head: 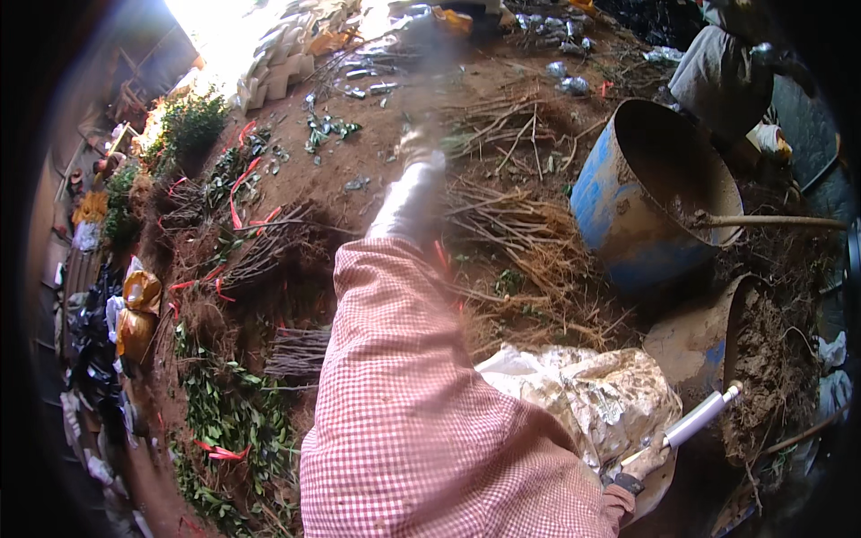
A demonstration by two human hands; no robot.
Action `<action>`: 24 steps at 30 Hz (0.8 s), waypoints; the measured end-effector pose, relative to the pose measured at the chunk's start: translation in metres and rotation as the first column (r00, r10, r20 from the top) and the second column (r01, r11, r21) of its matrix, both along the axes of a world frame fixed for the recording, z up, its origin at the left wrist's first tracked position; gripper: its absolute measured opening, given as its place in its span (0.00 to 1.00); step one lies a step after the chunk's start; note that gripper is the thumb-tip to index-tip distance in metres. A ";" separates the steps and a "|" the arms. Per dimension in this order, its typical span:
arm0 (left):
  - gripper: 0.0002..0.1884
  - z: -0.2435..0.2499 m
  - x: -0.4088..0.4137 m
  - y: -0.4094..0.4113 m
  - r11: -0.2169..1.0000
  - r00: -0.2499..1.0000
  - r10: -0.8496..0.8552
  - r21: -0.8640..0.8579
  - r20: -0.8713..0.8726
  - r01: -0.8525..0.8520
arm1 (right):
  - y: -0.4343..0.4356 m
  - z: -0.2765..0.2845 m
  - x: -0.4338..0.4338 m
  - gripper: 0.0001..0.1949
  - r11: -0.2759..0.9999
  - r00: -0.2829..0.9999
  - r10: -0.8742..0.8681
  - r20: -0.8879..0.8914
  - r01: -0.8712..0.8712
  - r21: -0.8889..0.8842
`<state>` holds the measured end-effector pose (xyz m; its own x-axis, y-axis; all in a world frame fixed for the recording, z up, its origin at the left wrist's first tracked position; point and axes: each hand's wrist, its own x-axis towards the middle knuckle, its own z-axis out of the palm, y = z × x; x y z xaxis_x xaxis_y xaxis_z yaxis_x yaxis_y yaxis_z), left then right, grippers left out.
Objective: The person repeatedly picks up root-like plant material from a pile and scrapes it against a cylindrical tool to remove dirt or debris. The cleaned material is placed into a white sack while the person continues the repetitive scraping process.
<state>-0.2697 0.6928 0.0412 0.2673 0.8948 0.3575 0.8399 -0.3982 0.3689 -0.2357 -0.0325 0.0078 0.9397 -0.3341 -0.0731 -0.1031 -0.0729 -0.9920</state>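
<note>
My left arm, in a red-and-white checked sleeve (397,323), stretches forward over the soil. Beyond the cuff the forearm is washed out by glare. My left hand (417,142) is blurred, and whether it holds anything cannot be made out. It is nearest to a bundle of thin bare branches (494,128). At the lower right my right hand (647,460), with a dark band at the wrist, grips a pale cylinder (696,418) with a narrow tip. This hand is over a mud-stained white sack (592,390).
A muddy blue drum (605,202) holds a long pole (780,220). Below it lies a second muddy drum (693,336). Bare-rooted sapling bundles (538,235) and leafy plants (225,403) with red ties (222,452) cover the ground. Grey cloth (720,81), possibly a person's clothing, is upper right.
</note>
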 end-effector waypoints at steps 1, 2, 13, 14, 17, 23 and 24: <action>0.18 -0.029 -0.013 -0.010 0.993 0.994 -0.029 -0.113 -0.107 0.017 | 0.011 0.006 -0.002 0.21 1.000 1.000 0.011 0.015 -0.011 0.004; 0.19 -0.066 -0.032 -0.031 0.929 0.990 -0.116 -0.360 -0.075 0.082 | -0.002 -0.004 0.002 0.21 0.999 1.000 0.019 0.008 -0.019 -0.044; 0.16 -0.242 -0.170 -0.218 0.662 0.891 -0.367 -0.748 -0.268 0.047 | -0.038 -0.047 0.007 0.25 0.881 0.998 0.047 -0.051 -0.065 -0.469; 0.17 -0.240 -0.165 -0.217 0.736 0.878 -0.397 -0.665 -0.269 0.129 | -0.034 -0.046 0.007 0.25 0.865 0.998 0.042 -0.042 -0.057 -0.498; 0.08 -0.211 -0.126 -0.215 0.818 0.905 -0.412 -0.479 -0.105 0.317 | -0.039 -0.051 0.001 0.26 0.797 0.990 -0.067 -0.126 -0.022 -0.604; 0.20 -0.293 -0.051 -0.208 0.486 0.714 -0.679 -0.832 -0.168 0.266 | -0.022 -0.044 0.009 0.25 0.709 0.999 0.024 -0.038 -0.044 -0.704; 0.22 -0.324 -0.045 -0.213 0.405 0.711 -0.695 -0.873 -0.103 0.270 | -0.041 -0.055 0.017 0.25 0.641 0.996 0.077 -0.050 -0.088 -0.763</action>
<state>-0.3145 0.4802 -0.2830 0.6637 0.3892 -0.6388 0.7293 -0.5264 0.4371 -0.2189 -0.0733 -0.0471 0.9672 -0.1972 0.1603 -0.0697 -0.8124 -0.5789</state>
